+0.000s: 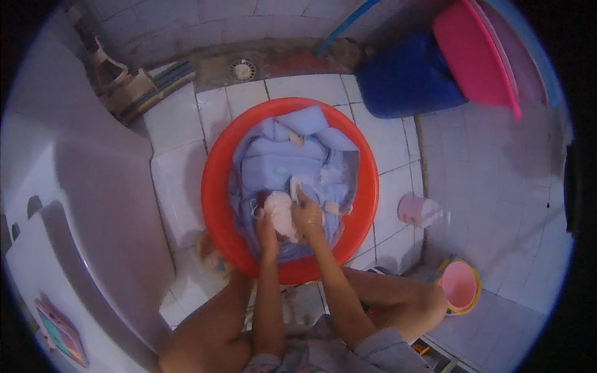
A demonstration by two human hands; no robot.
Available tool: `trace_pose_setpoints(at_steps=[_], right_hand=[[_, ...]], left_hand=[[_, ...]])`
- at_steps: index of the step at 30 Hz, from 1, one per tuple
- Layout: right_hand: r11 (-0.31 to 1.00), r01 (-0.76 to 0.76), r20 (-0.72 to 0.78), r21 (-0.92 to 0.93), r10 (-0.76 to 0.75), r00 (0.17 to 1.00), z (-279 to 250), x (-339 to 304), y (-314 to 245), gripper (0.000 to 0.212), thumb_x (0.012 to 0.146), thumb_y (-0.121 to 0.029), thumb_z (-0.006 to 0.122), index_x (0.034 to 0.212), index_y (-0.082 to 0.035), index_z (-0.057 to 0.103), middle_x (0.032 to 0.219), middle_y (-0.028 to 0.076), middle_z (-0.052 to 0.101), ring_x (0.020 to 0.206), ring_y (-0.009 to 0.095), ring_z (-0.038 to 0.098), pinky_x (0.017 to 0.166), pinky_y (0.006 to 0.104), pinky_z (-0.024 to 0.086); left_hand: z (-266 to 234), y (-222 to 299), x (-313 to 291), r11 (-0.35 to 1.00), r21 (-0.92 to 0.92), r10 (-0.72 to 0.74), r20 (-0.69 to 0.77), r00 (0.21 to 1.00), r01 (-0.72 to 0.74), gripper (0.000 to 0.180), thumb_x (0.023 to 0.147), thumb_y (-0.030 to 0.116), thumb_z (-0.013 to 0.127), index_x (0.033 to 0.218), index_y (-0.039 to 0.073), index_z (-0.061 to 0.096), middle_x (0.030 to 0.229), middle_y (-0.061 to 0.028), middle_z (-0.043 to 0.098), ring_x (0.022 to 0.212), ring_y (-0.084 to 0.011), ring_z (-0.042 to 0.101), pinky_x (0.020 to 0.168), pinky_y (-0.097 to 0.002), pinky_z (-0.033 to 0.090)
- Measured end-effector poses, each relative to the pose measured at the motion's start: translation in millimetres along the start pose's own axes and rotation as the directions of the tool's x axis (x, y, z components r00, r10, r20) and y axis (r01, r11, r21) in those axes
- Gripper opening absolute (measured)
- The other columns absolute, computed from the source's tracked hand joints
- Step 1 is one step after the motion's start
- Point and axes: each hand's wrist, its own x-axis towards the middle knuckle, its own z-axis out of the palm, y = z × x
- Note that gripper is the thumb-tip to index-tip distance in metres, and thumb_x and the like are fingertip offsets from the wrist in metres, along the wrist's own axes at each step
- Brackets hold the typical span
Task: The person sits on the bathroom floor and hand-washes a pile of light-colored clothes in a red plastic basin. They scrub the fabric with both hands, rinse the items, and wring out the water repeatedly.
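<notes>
the pale pink cloth (281, 212) is held between left hand (266, 230) and right hand (308, 217), just toward six o'clock from the centre of the red basin (369, 193); whether the whitish object (295, 188) is also gripped cannot be told. blue fabric (280, 169), bunched toward twelve, could be dragged over the rim by a hard pull.
</notes>
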Motion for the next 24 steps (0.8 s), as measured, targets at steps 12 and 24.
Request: trace_pose_setpoints(at_steps=[12, 24], right_hand=[[0.971, 0.005, -0.293, 0.239, 0.067, 0.954, -43.5, 19.2, 89.1, 0.053, 0.070, -0.019, 0.060, 0.122, -0.018, 0.050, 0.097, 0.021, 0.060, 0.093, 0.033, 0.058, 0.080, 0.0355, 0.044], [0.993, 0.031, 0.012, -0.116, -0.030, 0.999, -48.1, 61.7, 96.5, 0.050, 0.073, -0.023, 0.057, 0.121, -0.035, 0.049, 0.089, 0.016, 0.064, 0.077, 0.028, 0.062, 0.073, 0.0377, 0.048]], left_hand=[[5.5, 33.6, -8.9, 0.990, 0.039, -0.137, 0.130, 0.982, 0.133, 0.048, 0.083, 0.035, 0.053, 0.119, 0.003, 0.046, 0.110, -0.0086, 0.052, 0.097, -0.0200, 0.051, 0.082, -0.0309, 0.041], [-13.7, 16.2, 22.8, 0.976, -0.037, -0.186, 0.360, 0.914, 0.213, 0.054, 0.084, 0.045, 0.052, 0.121, 0.006, 0.045, 0.118, -0.0061, 0.049, 0.109, -0.0184, 0.045, 0.092, -0.0311, 0.034]])
